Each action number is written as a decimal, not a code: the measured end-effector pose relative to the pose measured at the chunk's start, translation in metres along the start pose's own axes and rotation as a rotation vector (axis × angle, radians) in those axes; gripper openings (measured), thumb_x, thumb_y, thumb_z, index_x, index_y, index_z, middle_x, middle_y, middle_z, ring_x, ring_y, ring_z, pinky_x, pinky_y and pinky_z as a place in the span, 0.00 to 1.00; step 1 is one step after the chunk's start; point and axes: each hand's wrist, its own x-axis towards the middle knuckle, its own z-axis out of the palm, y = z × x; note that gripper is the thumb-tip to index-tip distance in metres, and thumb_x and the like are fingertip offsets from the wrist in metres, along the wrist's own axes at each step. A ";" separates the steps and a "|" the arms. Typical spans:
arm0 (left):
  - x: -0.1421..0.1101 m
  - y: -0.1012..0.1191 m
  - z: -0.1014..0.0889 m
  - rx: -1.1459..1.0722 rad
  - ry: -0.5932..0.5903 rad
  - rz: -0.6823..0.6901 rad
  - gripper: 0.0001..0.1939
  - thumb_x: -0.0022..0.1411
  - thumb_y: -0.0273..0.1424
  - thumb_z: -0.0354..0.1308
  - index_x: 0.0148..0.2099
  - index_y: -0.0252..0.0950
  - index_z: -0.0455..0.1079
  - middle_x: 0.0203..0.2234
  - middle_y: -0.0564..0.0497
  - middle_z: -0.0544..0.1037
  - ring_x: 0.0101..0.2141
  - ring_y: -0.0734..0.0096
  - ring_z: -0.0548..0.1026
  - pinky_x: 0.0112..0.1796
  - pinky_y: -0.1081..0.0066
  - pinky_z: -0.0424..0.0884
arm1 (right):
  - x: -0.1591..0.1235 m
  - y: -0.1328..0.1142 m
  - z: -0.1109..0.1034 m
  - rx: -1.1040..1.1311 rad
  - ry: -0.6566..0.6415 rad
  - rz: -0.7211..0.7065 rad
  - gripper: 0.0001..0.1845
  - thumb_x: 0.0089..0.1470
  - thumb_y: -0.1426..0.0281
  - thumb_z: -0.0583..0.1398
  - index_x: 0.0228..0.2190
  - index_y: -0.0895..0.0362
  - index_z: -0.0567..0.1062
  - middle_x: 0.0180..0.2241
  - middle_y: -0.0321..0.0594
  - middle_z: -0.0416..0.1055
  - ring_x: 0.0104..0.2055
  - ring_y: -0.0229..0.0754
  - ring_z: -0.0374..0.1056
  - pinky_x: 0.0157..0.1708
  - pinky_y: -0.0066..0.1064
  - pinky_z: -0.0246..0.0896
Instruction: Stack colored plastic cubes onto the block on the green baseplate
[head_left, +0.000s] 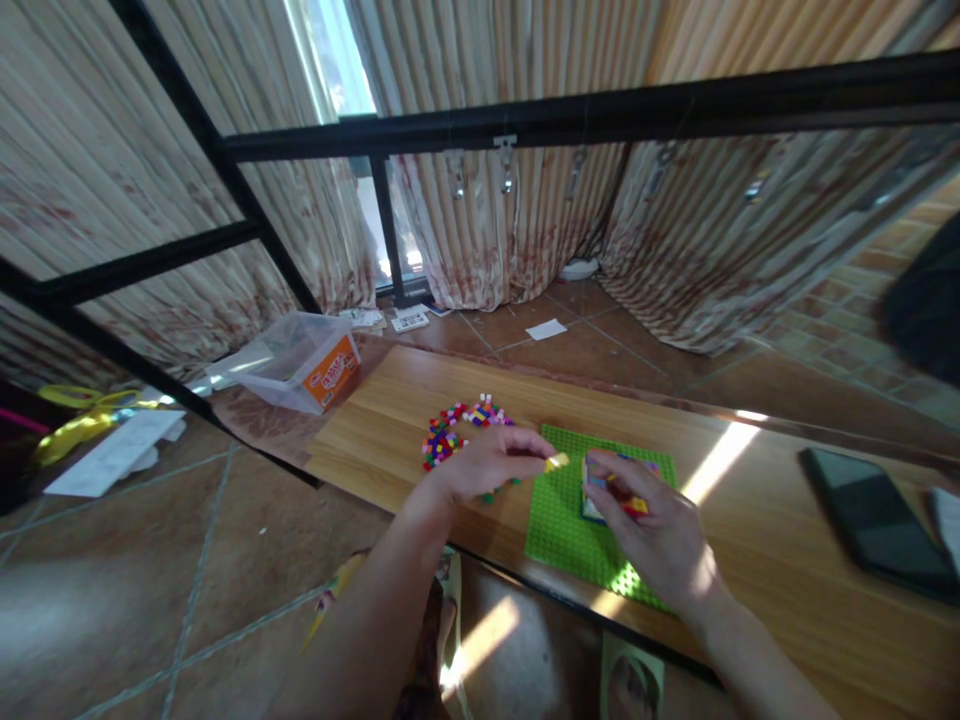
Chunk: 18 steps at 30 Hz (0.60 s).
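Between thumb and index finger, my left hand (499,460) pinches a small yellow toy brick (556,462) above the left part of the green studded baseplate (555,530). My right hand (652,515) is over the baseplate, its fingers curled at a small build of coloured bricks (589,508). Red and yellow pieces show beside its fingers, but whatever its fingertips grip is hidden. Behind and under my left hand lies a loose pile of tiny multicoloured bricks (442,440), partly covered by that hand.
The wooden tabletop (367,440) carries a dark phone (874,520) at the right. Beyond its left end stands a clear plastic tub (281,370) with an orange label. A black metal frame (525,128) crosses before the curtains. Papers (546,329) lie on the tiled floor.
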 end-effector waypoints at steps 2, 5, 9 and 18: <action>0.002 -0.002 0.017 -0.131 -0.062 -0.019 0.11 0.52 0.34 0.64 0.37 0.33 0.77 0.30 0.51 0.77 0.31 0.75 0.70 0.36 0.75 0.66 | 0.001 -0.003 0.001 0.037 -0.038 -0.057 0.17 0.56 0.62 0.59 0.48 0.49 0.74 0.41 0.41 0.76 0.39 0.42 0.73 0.40 0.34 0.70; 0.006 -0.004 0.029 -0.245 -0.064 -0.066 0.12 0.51 0.36 0.66 0.36 0.33 0.77 0.27 0.52 0.76 0.27 0.78 0.67 0.31 0.76 0.63 | 0.001 -0.003 0.000 0.079 -0.014 -0.093 0.14 0.56 0.64 0.60 0.45 0.49 0.76 0.41 0.40 0.76 0.40 0.42 0.73 0.41 0.34 0.70; 0.008 -0.006 0.029 -0.299 -0.066 -0.092 0.11 0.50 0.34 0.66 0.36 0.34 0.78 0.26 0.53 0.75 0.25 0.80 0.66 0.29 0.76 0.61 | -0.001 0.000 -0.003 0.077 0.029 -0.072 0.17 0.53 0.65 0.63 0.46 0.50 0.75 0.38 0.39 0.75 0.34 0.39 0.72 0.37 0.32 0.70; 0.017 -0.005 0.040 -0.305 0.064 -0.145 0.15 0.50 0.35 0.64 0.39 0.31 0.76 0.25 0.51 0.75 0.24 0.81 0.66 0.28 0.76 0.60 | 0.005 0.012 -0.031 0.014 0.143 0.077 0.11 0.53 0.60 0.61 0.34 0.52 0.80 0.33 0.39 0.78 0.33 0.42 0.73 0.34 0.34 0.71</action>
